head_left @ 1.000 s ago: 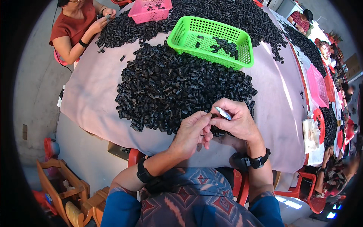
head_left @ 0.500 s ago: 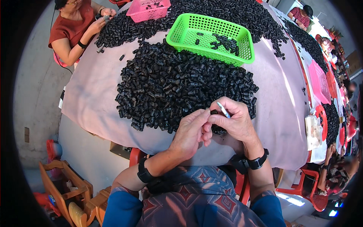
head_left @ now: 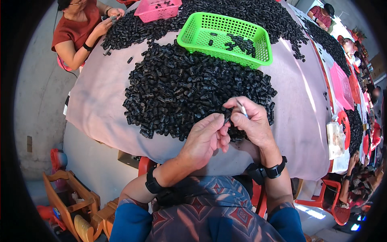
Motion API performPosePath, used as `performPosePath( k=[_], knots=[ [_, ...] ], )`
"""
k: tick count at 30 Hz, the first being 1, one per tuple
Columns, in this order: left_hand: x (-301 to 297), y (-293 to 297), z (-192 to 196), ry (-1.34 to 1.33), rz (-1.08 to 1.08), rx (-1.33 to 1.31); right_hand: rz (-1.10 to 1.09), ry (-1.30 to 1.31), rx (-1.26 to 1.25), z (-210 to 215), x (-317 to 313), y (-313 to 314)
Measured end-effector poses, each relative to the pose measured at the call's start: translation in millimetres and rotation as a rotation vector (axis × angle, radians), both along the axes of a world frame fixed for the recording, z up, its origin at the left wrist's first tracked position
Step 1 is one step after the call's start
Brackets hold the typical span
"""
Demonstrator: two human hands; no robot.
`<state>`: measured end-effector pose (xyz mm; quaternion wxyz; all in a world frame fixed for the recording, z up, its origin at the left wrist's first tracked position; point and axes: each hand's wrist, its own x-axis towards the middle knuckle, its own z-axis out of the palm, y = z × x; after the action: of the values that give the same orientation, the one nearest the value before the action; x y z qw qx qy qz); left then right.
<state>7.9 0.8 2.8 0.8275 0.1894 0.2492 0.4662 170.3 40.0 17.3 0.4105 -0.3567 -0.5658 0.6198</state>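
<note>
My left hand (head_left: 205, 139) pinches a small black plastic cylinder (head_left: 227, 117) between thumb and fingers. Close by on the right, my right hand (head_left: 253, 123) is closed on a slim white-and-silver tool (head_left: 242, 108), which looks like a small knife; part of it is hidden in the fingers. The tool points up and away from the black piece. Both hands hover over the near edge of a heap of similar black plastic pieces (head_left: 181, 88). Behind that heap, a green perforated basket (head_left: 187, 34) holds some of these pieces.
The table has a pale pink cloth (head_left: 100, 92). A pink basket (head_left: 159, 14) and more black pieces lie at the far side. A co-worker in red (head_left: 74, 30) sits far left. Another table with a pink basket (head_left: 342, 86) stands at right. A wooden chair (head_left: 70, 197) is lower left.
My right hand has drawn slightly up and apart from my left. The tool has tilted, and the black cylinder in my left hand shows more.
</note>
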Motion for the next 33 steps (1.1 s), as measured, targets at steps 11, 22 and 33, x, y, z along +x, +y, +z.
performPosePath(
  k=[11, 22, 33],
  knots=[
    [-3, 2, 2, -0.009, 0.168, -0.026, -0.027, -0.407, 0.441, 7, -2, -4],
    [-2, 1, 2, -0.010, 0.185, -0.037, 0.004, -0.450, 0.464, 9, -3, -3],
    [0, -1, 1, -0.061, 0.135, -0.065, 0.004, -0.355, 0.398, -1, 0, -1]
  ],
)
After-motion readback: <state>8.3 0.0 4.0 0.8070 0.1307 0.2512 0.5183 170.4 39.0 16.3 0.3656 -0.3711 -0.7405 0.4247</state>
